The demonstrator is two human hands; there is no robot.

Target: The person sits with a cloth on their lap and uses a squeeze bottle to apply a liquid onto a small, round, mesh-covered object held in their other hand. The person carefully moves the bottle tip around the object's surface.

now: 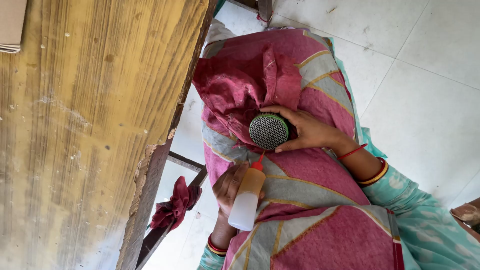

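My right hand (307,130) grips a round object with a silver mesh face and a green rim (268,131), pressing it against a crumpled dark red cloth (240,85) on my lap. My left hand (226,189) holds a small squeeze bottle (247,200) with a red nozzle and some amber liquid in its upper part. The nozzle tip points at the lower edge of the mesh object, almost touching it. Both wrists wear red and gold bangles. A pink and grey patterned fabric (310,200) covers my lap.
A worn yellowish wooden table top (75,125) fills the left side, its chipped edge close to my knees. A dark red rag (175,202) hangs on the table's frame below. White floor tiles (425,75) lie to the right. A piece of cardboard (11,25) sits at the top left corner.
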